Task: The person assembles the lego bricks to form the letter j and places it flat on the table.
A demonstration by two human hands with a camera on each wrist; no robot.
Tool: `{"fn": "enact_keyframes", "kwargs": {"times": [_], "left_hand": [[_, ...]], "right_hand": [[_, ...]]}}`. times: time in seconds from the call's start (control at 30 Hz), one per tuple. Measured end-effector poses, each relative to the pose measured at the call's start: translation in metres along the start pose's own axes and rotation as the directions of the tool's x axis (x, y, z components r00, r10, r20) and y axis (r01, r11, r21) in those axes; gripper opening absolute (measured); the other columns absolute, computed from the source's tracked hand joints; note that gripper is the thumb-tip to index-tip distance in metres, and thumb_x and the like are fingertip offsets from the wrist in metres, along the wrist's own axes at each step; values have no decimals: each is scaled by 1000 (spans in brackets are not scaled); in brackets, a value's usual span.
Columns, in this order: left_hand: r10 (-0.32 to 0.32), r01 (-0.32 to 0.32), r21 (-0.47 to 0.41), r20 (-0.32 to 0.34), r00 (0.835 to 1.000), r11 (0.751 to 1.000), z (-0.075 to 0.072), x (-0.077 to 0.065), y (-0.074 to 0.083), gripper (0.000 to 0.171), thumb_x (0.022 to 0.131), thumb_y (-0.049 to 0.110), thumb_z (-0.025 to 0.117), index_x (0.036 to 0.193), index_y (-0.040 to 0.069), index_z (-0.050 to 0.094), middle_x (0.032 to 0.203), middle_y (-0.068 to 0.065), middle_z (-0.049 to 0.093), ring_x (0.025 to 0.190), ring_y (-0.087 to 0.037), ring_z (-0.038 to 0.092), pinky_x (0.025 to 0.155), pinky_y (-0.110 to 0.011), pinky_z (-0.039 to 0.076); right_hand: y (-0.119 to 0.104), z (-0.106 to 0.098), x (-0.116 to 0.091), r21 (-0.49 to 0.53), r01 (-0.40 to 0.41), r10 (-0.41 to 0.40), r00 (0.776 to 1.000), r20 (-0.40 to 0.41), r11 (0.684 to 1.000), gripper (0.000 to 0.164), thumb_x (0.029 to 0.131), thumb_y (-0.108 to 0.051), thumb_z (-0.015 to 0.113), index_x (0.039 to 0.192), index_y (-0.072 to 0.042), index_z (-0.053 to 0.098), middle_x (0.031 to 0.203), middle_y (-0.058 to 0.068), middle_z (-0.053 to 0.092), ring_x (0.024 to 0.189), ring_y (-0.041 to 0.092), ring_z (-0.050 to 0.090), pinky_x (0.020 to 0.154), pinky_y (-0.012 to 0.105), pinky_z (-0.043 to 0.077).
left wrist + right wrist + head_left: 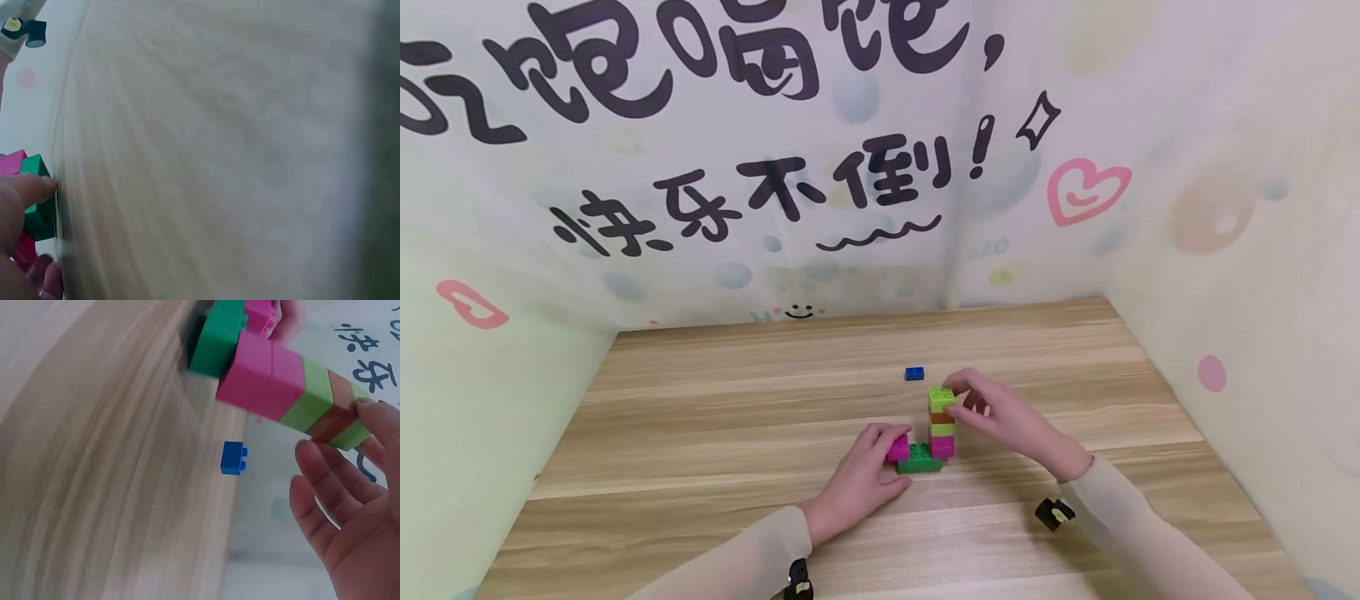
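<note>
A long green building brick (919,464) lies on the wooden table. A pink brick (898,449) sits on its left end. On its right end rises a stack of pink, lime and brown bricks with a lime brick (941,400) on top. My left hand (863,477) grips the left end, thumb along the green brick's near side and fingers at the pink brick. My right hand (1000,414) pinches the top of the stack between thumb and forefinger. The right wrist view shows its other fingers (322,494) loosely bent below the stack.
A small blue brick (914,373) lies apart on the table (715,392), beyond the stack. Printed white walls (865,275) stand along the table's back and sides. A black wrist device (1054,513) is at the right cuff.
</note>
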State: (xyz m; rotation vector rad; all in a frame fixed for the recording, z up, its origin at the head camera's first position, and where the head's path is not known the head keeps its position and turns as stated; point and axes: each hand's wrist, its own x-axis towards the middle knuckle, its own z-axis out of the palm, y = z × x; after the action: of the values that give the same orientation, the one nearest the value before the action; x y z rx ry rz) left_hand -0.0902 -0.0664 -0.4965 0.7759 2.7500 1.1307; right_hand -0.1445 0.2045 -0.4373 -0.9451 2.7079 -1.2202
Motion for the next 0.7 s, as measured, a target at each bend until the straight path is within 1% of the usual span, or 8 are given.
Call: {"fn": "enact_keyframes", "kwargs": {"times": [0.17, 0.33, 0.47, 0.57, 0.7], "left_hand": [[-1, 2, 34, -12, 1000, 999, 0, 1, 1, 61, 92, 17, 81, 146, 11, 53, 132, -9, 52, 120, -22, 55, 103, -43, 51], [-14, 14, 45, -9, 1000, 999, -1, 1, 2, 55, 93, 16, 79, 143, 11, 56, 132, -8, 52, 121, -23, 53, 104, -43, 50], [-18, 19, 67, -6, 1000, 998, 0, 2, 3, 51, 93, 18, 79, 140, 10, 58, 132, -7, 54, 122, -23, 53, 104, -44, 50], [-16, 16, 85, -8, 1000, 996, 0, 2, 3, 51, 93, 21, 80, 139, 10, 60, 130, -6, 57, 121, -24, 53, 103, -44, 50], [-13, 15, 95, -25, 1000, 995, 0, 2, 2, 51, 92, 24, 81, 137, 10, 61, 126, -5, 58, 118, -22, 53, 102, -43, 49]], "right_hand": [[9, 1, 6, 16, -73, 72, 997, 27, 997, 31, 103, -26, 68, 130, -12, 61, 119, 4, 68, 89, 10, 63, 79, 29, 56], [18, 5, 12, 44, -121, 118, 992, 47, 992, 30, 104, -27, 67, 130, -13, 62, 118, 3, 68, 91, 12, 64, 80, 30, 56], [29, 11, 17, 62, -143, 139, 988, 64, 988, 28, 105, -28, 64, 130, -13, 62, 114, 3, 71, 92, 13, 65, 80, 30, 56], [37, 16, 21, 86, -152, 145, 986, 82, 985, 30, 106, -27, 62, 131, -10, 61, 112, 6, 72, 91, 15, 67, 79, 31, 57], [43, 24, 28, 116, -167, 156, 982, 103, 979, 33, 107, -29, 60, 133, -9, 60, 114, 10, 71, 89, 15, 69, 76, 32, 57]]}}
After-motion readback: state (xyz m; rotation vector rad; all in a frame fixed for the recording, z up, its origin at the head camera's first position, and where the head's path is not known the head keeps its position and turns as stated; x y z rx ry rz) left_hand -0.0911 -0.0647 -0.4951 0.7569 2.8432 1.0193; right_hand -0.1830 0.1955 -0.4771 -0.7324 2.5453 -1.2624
